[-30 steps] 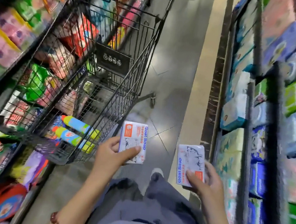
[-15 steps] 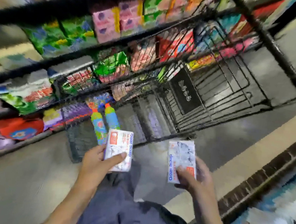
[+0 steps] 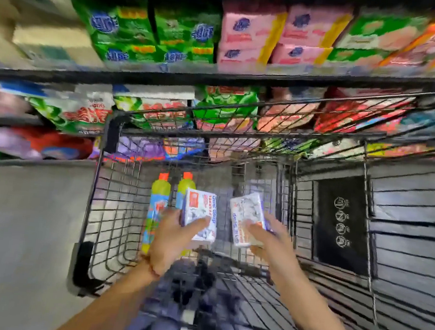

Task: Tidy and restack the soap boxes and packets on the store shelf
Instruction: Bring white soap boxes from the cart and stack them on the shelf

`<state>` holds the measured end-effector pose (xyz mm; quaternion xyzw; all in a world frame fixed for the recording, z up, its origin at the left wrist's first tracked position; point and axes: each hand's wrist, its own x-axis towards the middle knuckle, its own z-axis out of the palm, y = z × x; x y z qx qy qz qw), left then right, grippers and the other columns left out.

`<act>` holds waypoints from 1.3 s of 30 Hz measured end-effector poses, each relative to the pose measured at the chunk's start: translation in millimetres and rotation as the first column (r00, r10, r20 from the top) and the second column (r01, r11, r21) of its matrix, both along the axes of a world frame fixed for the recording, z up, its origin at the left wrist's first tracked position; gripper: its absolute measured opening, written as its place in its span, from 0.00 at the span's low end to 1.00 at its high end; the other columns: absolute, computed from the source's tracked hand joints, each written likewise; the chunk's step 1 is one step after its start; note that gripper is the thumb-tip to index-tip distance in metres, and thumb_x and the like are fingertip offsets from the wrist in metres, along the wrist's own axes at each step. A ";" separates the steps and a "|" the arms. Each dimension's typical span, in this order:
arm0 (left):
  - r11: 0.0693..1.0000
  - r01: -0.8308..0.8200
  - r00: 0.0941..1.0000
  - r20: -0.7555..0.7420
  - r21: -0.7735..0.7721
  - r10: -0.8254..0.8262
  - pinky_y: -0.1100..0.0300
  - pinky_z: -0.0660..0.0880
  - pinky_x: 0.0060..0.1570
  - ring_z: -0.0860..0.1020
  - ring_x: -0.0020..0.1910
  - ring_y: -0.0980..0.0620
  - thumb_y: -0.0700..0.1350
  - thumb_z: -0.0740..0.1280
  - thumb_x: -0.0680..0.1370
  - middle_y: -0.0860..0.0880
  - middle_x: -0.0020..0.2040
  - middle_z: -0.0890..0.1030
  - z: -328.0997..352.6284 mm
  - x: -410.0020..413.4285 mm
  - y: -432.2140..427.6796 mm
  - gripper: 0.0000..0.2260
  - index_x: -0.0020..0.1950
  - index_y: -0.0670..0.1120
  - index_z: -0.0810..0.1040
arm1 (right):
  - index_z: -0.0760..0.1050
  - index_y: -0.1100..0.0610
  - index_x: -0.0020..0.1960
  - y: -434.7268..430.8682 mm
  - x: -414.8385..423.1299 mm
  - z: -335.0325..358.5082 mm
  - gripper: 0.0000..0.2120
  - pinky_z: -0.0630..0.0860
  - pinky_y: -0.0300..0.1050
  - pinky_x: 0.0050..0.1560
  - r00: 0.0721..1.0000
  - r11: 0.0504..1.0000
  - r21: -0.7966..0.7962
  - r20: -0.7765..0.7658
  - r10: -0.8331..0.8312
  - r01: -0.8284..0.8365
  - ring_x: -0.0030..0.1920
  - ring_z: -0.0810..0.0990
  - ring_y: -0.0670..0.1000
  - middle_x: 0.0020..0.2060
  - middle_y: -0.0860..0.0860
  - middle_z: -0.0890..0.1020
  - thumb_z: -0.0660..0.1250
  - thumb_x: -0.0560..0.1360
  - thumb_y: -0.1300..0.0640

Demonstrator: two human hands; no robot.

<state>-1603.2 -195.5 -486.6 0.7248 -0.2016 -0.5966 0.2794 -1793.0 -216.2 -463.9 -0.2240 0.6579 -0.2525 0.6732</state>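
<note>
Here the left hand grips a white Goat Soap box, its thumb laid across the printed face and the fingers behind. The right hand holds a second Goat Soap box the same way, thumb on the face and fingers wrapped round the right edge. Both boxes stand nearly upright, side by side with a narrow gap between them, held above the wire basket of a shopping cart, toward its left end. A beaded bracelet circles the left wrist.

Just left of the left hand, two bottles with yellow-green bodies and orange caps lie in the cart by its left wall, caps pointing away; the nearer box hides part of one. On the cart's right part hangs a black plaque with four round white symbols.

Past the cart's far rim runs the store shelf. Its upper board carries green packets toward the left and pink boxes stacked two high at the middle. The lower board, seen through the wire, holds green and red bags, too blurred to read.
</note>
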 end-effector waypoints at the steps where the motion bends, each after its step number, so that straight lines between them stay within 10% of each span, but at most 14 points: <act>1: 0.998 -0.032 0.999 0.012 0.050 0.031 0.44 0.79 0.49 0.82 0.49 0.46 0.42 0.72 0.74 0.42 0.50 0.83 -20.7 -6.0 -7.6 0.10 0.53 0.40 0.80 | 0.73 0.47 0.52 -10.0 -1.8 -20.7 0.13 0.75 0.34 0.29 1.000 0.999 0.038 0.002 0.016 -0.016 0.35 0.82 0.42 0.38 0.41 0.83 0.72 0.71 0.57; 4: 0.989 -0.073 0.996 0.065 0.130 0.065 0.47 0.78 0.53 0.80 0.51 0.44 0.39 0.72 0.74 0.37 0.53 0.82 -81.7 -21.4 -24.3 0.12 0.56 0.36 0.80 | 0.69 0.52 0.58 -29.3 -5.7 -81.7 0.19 0.71 0.30 0.25 0.999 0.992 0.121 -0.036 0.039 -0.035 0.39 0.78 0.44 0.44 0.46 0.76 0.72 0.71 0.59; 7: 0.985 -0.054 0.991 0.133 0.162 0.032 0.56 0.74 0.53 0.76 0.50 0.48 0.41 0.76 0.69 0.40 0.51 0.80 -133.4 -36.9 -27.6 0.20 0.57 0.32 0.77 | 0.70 0.53 0.41 -38.1 -5.9 -137.3 0.12 0.69 0.28 0.24 0.988 0.991 0.117 -0.131 0.084 -0.069 0.35 0.75 0.45 0.38 0.48 0.76 0.73 0.70 0.64; 12: 0.900 0.165 0.867 0.375 0.404 -0.328 0.59 0.66 0.48 0.76 0.57 0.43 0.48 0.73 0.73 0.40 0.57 0.77 -185.4 -41.4 -27.9 0.21 0.58 0.36 0.74 | 0.69 0.53 0.43 -32.9 -3.1 -209.4 0.15 0.72 0.47 0.44 0.977 0.985 0.156 -0.184 0.108 -0.079 0.49 0.79 0.61 0.50 0.63 0.80 0.73 0.69 0.66; 18: 0.919 0.168 0.856 0.411 0.356 -0.316 0.58 0.63 0.49 0.76 0.57 0.41 0.47 0.69 0.76 0.35 0.57 0.77 -210.4 -44.6 -9.5 0.19 0.58 0.34 0.73 | 0.70 0.49 0.37 -21.8 -0.9 -253.2 0.15 0.70 0.45 0.44 0.917 0.973 0.127 -0.331 0.224 -0.192 0.42 0.76 0.54 0.35 0.48 0.76 0.74 0.68 0.62; 28: 0.863 0.303 0.721 0.495 0.404 -0.485 0.59 0.66 0.61 0.71 0.65 0.47 0.41 0.62 0.79 0.43 0.66 0.73 -164.2 -50.7 5.5 0.21 0.72 0.42 0.64 | 0.76 0.57 0.51 -15.0 1.8 -202.5 0.07 0.70 0.39 0.33 0.716 0.863 0.158 -0.499 0.489 -0.479 0.42 0.78 0.49 0.44 0.48 0.79 0.67 0.75 0.56; 34: 0.676 0.679 0.483 0.517 0.288 -0.706 0.58 0.69 0.62 0.73 0.64 0.47 0.49 0.62 0.79 0.46 0.66 0.74 -53.4 3.4 21.9 0.19 0.70 0.48 0.69 | 0.71 0.58 0.65 -5.3 -5.5 -73.8 0.16 0.74 0.40 0.54 0.393 0.538 0.061 -0.616 0.683 -0.841 0.54 0.78 0.49 0.61 0.53 0.77 0.62 0.78 0.56; 39: 0.609 0.755 0.280 0.719 0.245 -0.636 0.56 0.68 0.62 0.70 0.65 0.46 0.51 0.58 0.79 0.48 0.68 0.71 63.2 45.8 92.2 0.20 0.71 0.50 0.67 | 0.75 0.59 0.58 52.6 4.6 46.1 0.12 0.75 0.51 0.50 0.201 0.217 -0.116 -0.880 0.429 -0.969 0.51 0.77 0.57 0.51 0.55 0.79 0.64 0.75 0.58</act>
